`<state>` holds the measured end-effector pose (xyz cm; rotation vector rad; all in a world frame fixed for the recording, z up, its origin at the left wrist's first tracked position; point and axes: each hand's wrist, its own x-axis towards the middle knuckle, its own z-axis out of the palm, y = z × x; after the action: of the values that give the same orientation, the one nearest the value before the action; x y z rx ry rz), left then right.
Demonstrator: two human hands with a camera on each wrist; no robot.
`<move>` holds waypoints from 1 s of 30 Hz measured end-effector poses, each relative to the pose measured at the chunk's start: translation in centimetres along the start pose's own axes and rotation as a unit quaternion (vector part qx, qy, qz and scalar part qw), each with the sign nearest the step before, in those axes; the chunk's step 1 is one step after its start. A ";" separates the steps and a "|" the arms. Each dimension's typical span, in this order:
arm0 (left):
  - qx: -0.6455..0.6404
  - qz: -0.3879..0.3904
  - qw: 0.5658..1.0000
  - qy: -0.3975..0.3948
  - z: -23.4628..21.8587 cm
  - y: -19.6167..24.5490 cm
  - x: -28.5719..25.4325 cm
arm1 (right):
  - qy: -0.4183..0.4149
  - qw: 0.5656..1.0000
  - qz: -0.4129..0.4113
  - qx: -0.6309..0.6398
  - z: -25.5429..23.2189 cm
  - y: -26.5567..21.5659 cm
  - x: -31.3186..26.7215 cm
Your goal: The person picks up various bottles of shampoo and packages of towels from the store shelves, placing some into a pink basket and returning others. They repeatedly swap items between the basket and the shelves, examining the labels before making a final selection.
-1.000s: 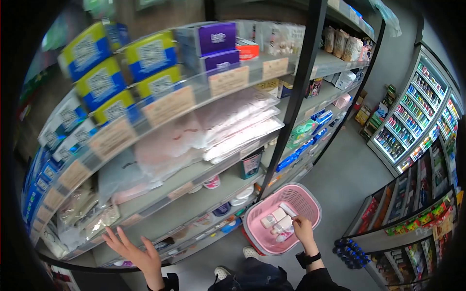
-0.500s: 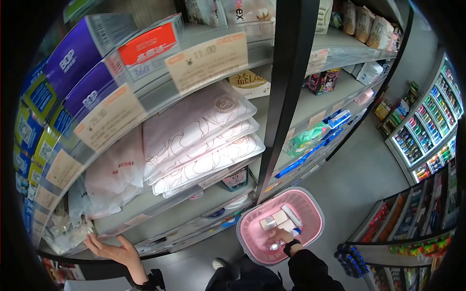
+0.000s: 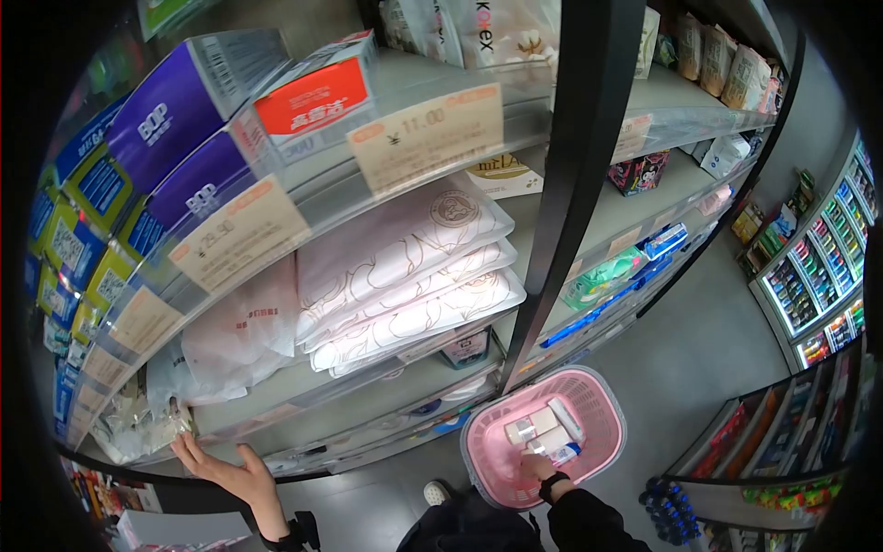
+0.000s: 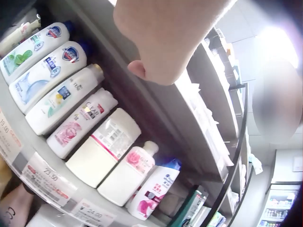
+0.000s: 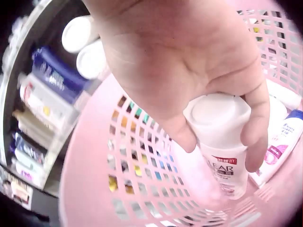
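Observation:
My right hand (image 3: 536, 467) is down inside the pink basket (image 3: 478, 451), beside several bottles and packs. In the right wrist view this hand (image 5: 189, 61) grips a white CLEAR bottle (image 5: 221, 163) around its cap, thumb on one side and fingers on the other. A bottle with a blue cap (image 5: 283, 146) lies beside it. My left hand (image 3: 235, 478) is stretched out at the shelf's lower left, fingertips at small clear-wrapped packs (image 3: 152, 432); whether they touch is unclear. In the left wrist view the left hand (image 4: 158, 42) is above a row of bottles, fingertips hidden.
Tall shelves carry purple boxes (image 3: 184, 110), stacked white packs (image 3: 405, 276) and price tags. A black post (image 3: 581, 184) divides them. Lit drink coolers (image 3: 809, 276) stand at the right, near a low snack rack (image 3: 745, 442) and blue-capped bottles (image 3: 670, 511).
My right hand has gone from above the basket down into it. The left hand has moved left and closer to the wrapped packs. The head view has shifted, with the shelf goods appearing larger.

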<state>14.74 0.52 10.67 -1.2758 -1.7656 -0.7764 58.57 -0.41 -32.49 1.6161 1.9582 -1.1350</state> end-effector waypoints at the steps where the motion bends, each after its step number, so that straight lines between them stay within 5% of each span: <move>1: -0.024 -0.029 0.999 -0.026 -0.7 0.5 0.2 | -0.044 0.995 0.045 0.078 -1.4 0.2 -0.1; 2: -0.049 -0.057 0.996 -0.051 -1.3 1.1 0.2 | -0.087 0.980 0.090 0.156 -2.9 0.1 -0.5; 3: -0.050 -0.059 0.996 -0.050 -1.6 1.8 -0.2 | -0.025 0.950 0.091 0.299 -4.0 0.3 -2.3; 4: -0.085 -0.050 0.995 -0.001 -1.9 2.5 -0.7 | -0.023 0.950 0.092 0.298 -4.9 0.4 -3.2; 6: -0.122 -0.041 0.991 0.045 -2.1 2.3 -2.4 | 0.105 0.922 -0.064 0.367 -6.9 -0.1 -5.3; 8: -0.234 0.051 0.971 -0.017 -2.4 1.2 -5.7 | 0.052 0.884 -0.008 0.464 -10.7 -2.2 -8.3; 10: -0.299 0.077 0.930 -0.201 -3.0 2.3 -6.5 | 0.067 0.856 -0.045 0.511 -14.2 -5.2 -12.2; 12: -0.412 0.045 0.859 -0.301 -2.4 4.5 -6.9 | 0.048 0.794 -0.121 0.593 -17.3 -8.7 -15.7; 16: -0.454 0.079 0.772 -0.438 -3.2 6.9 -6.3 | -0.007 0.782 -0.143 0.606 -20.7 -14.7 -20.1; 18: -0.457 0.107 0.747 -0.471 -3.9 7.1 -5.8 | 0.002 0.784 -0.265 0.561 -21.3 -17.3 -20.9; 20: -0.493 0.141 0.687 -0.515 -4.1 6.6 -5.8 | -0.043 0.779 -0.287 0.556 -21.5 -19.4 -21.2; 22: -0.474 0.157 0.694 -0.519 -4.5 5.6 -6.0 | -0.089 0.775 -0.347 0.521 -20.8 -20.9 -20.0; 24: -0.449 0.178 0.637 -0.601 -5.0 4.3 -5.8 | -0.111 0.778 -0.367 0.498 -21.4 -23.4 -20.8; 26: -0.448 0.094 0.618 -0.639 -5.2 3.0 -6.2 | -0.133 0.779 -0.290 0.539 -22.2 -25.9 -22.2; 30: -0.497 -0.096 0.546 -0.668 -5.8 0.2 -6.9 | -0.092 0.777 -0.297 0.547 -20.1 -28.6 -20.9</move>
<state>17.57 -7.44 7.46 -3.0718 -2.7341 -1.0855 41.91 0.63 4.67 1.1096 1.7467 -2.9504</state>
